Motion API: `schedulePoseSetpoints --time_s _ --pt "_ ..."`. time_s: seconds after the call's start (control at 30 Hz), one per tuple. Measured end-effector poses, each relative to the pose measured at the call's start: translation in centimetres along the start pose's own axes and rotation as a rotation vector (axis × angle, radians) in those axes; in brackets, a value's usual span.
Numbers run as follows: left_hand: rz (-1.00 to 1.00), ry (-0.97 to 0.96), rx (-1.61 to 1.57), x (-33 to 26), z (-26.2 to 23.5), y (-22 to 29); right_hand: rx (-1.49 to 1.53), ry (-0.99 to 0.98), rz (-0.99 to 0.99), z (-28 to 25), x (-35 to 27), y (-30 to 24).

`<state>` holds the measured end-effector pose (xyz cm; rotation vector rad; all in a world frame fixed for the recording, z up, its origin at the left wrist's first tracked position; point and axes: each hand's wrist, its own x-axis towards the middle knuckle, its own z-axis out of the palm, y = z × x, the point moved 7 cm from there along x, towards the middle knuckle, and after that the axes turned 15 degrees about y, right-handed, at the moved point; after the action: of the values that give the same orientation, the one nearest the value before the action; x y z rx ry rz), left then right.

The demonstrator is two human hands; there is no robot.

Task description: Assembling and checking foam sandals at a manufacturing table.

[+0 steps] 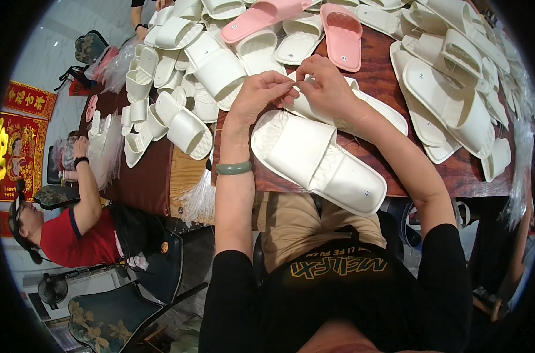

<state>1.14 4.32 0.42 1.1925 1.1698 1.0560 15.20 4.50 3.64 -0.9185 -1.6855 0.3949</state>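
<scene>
My left hand (266,94), with a green bangle on its wrist, and my right hand (325,88) meet above the wooden table, fingertips pinched close together. Whatever lies between the fingers is too small to make out. Just below them a white slipper (300,144) rests near the table's front edge, sole down and toe strap up. Behind it, partly covered by my right hand and forearm, is a second white slipper (380,112). A pink slipper (342,38) lies beyond my right hand.
White slippers (217,67) are heaped at the far left, with another pile (450,94) on the right. A bundle of clear strings (200,197) hangs at the table edge (455,188). On the left, a person in a red shirt (82,235) sits beside a chair (111,317).
</scene>
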Motion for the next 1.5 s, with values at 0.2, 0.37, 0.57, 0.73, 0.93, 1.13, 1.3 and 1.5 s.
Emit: schedulePoseSetpoints --time_s 0.2,0.37,0.57,0.73,0.93,1.13,1.3,1.5 --pt "0.012 0.005 0.019 0.2 0.1 0.1 0.007 0.009 -0.014 -0.1 0.0 0.1" --pt "0.004 0.048 0.016 0.4 -0.6 -0.1 0.012 0.046 0.155 -1.6 1.7 2.1" --pt "0.073 0.203 -0.268 -0.4 -3.4 1.3 0.002 0.133 0.301 -3.3 2.2 7.4" --pt "0.392 0.238 -0.599 -7.6 -5.2 10.0 -0.047 0.097 0.319 -3.5 1.8 9.7" --pt "0.755 0.404 0.246 -18.2 -1.7 16.6 -0.031 0.094 0.266 -2.3 2.7 9.3" --pt "0.564 -0.049 1.487 -9.1 12.3 3.9 0.052 0.025 0.381 -2.5 2.6 12.0" --pt "0.373 -0.424 1.995 -5.9 15.9 -1.7 0.329 0.049 0.643 -4.4 2.2 10.9" --pt "0.513 -0.332 1.907 -7.8 14.6 3.3 0.410 0.094 0.684 -4.7 2.5 12.9"
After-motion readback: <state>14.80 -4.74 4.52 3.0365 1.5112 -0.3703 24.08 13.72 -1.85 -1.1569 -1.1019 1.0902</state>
